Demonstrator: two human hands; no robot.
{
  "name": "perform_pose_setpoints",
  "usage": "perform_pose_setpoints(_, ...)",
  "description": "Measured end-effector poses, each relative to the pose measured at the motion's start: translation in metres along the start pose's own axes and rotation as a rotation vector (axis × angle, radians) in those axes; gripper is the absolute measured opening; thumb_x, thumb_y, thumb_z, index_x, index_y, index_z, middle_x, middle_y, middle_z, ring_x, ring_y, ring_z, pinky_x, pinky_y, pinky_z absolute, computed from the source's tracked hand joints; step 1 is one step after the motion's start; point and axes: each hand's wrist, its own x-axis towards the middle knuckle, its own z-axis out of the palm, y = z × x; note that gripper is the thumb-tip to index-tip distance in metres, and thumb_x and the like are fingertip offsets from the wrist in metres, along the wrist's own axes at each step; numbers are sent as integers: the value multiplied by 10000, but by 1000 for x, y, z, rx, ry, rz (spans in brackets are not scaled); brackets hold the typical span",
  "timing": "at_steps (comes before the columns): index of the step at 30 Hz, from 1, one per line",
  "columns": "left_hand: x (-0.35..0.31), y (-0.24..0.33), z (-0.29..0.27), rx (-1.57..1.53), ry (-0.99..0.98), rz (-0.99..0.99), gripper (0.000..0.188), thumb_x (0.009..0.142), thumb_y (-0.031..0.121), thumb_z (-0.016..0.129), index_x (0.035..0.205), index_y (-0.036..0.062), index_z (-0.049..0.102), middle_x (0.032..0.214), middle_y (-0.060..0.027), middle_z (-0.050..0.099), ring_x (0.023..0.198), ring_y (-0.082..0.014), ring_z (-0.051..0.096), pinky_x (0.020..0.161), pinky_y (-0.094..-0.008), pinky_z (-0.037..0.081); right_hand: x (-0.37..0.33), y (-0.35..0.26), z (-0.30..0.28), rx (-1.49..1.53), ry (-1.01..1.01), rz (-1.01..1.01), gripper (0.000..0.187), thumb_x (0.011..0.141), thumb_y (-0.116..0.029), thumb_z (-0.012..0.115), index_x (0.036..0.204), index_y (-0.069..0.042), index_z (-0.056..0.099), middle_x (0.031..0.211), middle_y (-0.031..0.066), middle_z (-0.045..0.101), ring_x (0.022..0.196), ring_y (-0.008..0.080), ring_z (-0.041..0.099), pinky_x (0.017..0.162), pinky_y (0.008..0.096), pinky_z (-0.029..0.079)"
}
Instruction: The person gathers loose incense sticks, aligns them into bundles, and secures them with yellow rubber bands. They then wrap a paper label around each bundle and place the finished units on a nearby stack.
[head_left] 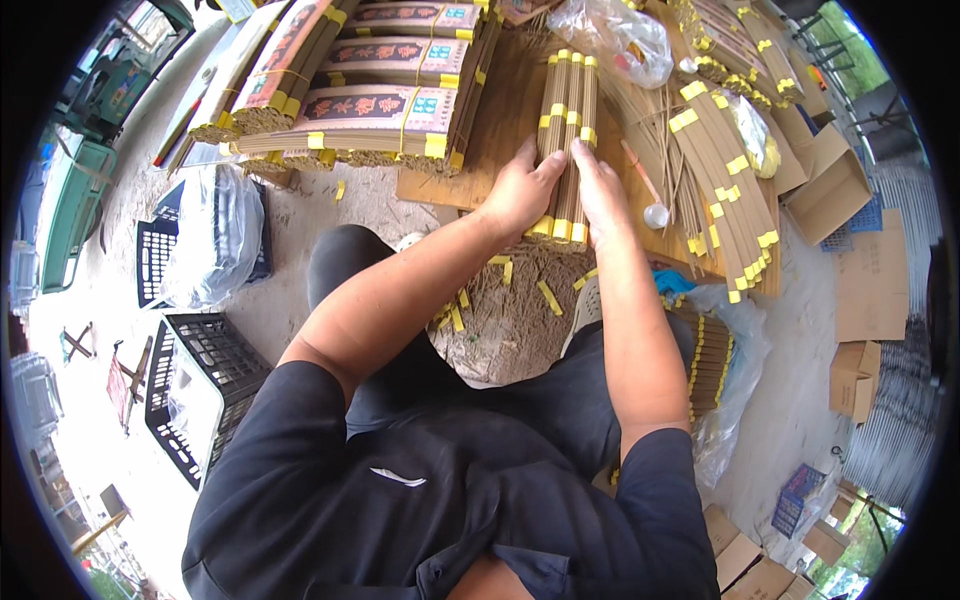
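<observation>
Three bundles of incense sticks (572, 110), bound with yellow paper bands, lie side by side on the wooden table (495, 125). From the left, my left hand (525, 188) grips them, its thumb resting on top. My right hand (602, 192) presses against their right side with its fingers straight and close together. The undersides of both hands are hidden. Right of them are loose sticks (675, 165), a thin brush-like tool (640, 168) and a small whitish round object (656, 216). Farther right lies a row of more yellow-banded bundles (735, 185).
Labelled incense bundles (390, 62) are stacked at the far left. A clear plastic bag (625, 40) lies at the table's back. Black crates (215, 375) stand on the floor at left, cardboard boxes (830, 185) at right. Yellow paper scraps (548, 297) litter the ground between my legs.
</observation>
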Motion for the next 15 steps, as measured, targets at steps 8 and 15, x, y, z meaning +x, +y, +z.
perform_pose_setpoints(8,-7,27,1,-168,-20,-114,469,1074,222,527,1454,-41,444,1309,-187,641,1170,-238,644,1005,-360,518,-31,-18,0,372,-221,9,629,961,-383,690,1371,70,539,1290,192,643,1183,230,621,986,375,505)
perform_pose_setpoints(15,-20,18,4,113,213,-135,612,971,322,659,1408,-71,489,1231,-267,674,1133,-334,679,967,-388,534,-45,-11,-1,412,-188,25,580,950,-292,710,1384,30,500,1294,163,639,1168,231,627,983,383,519)
